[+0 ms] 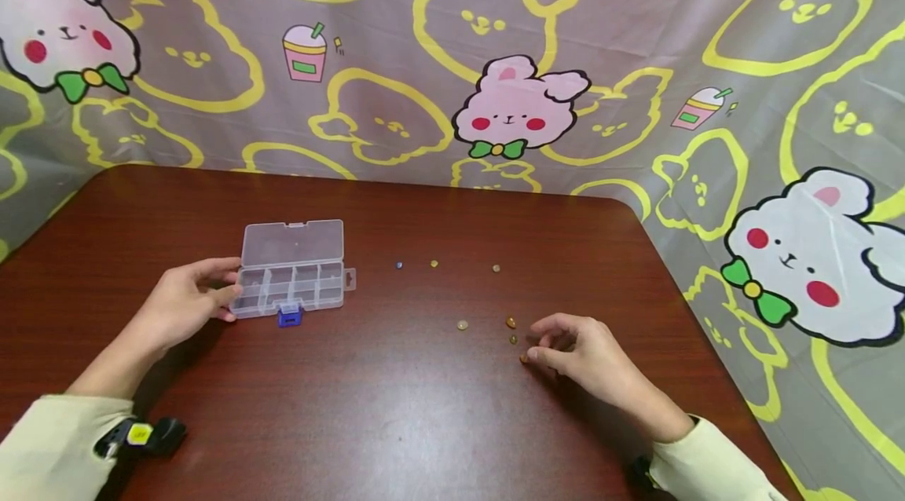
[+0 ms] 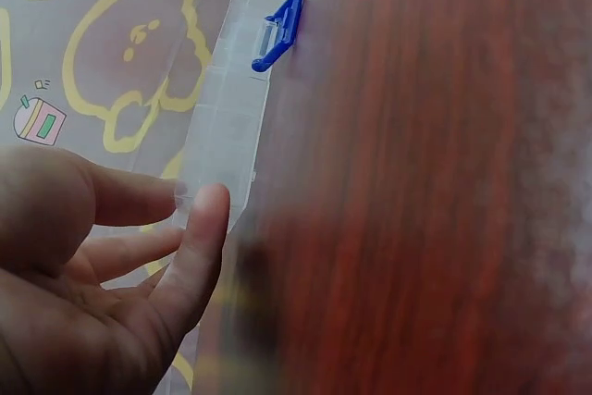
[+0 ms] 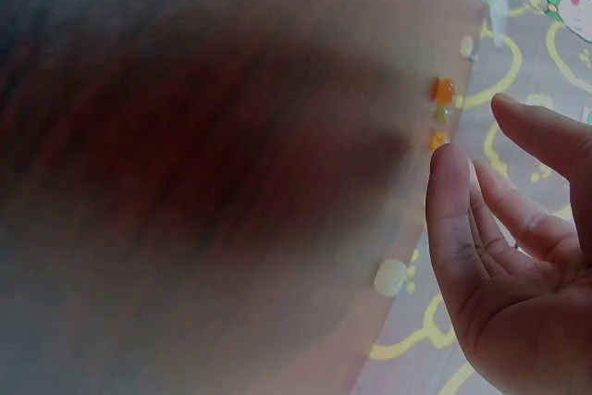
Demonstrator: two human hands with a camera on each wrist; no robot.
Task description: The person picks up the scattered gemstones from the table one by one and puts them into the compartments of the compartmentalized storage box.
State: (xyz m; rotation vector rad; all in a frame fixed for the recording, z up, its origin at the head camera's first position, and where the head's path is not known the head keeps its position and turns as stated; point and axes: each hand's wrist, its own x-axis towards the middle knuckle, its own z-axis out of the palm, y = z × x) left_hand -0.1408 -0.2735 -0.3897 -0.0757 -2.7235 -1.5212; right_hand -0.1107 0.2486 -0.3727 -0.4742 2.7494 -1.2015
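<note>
A clear plastic compartment box lies with its lid raised at the back and a blue latch at its front. My left hand holds the box's left end between thumb and fingers. My right hand is low over the table, its thumb and fingertips apart. Closest to its thumb tip is a small amber bead; whether they touch I cannot tell. Just behind lie a small olive bead and another amber bead. A pale bead sits farther left.
Toward the back of the brown table lie a blue bead, a yellow bead and a dull pale bead. The right wrist view shows a whitish round piece near the hand. A patterned cloth hangs behind and at the right.
</note>
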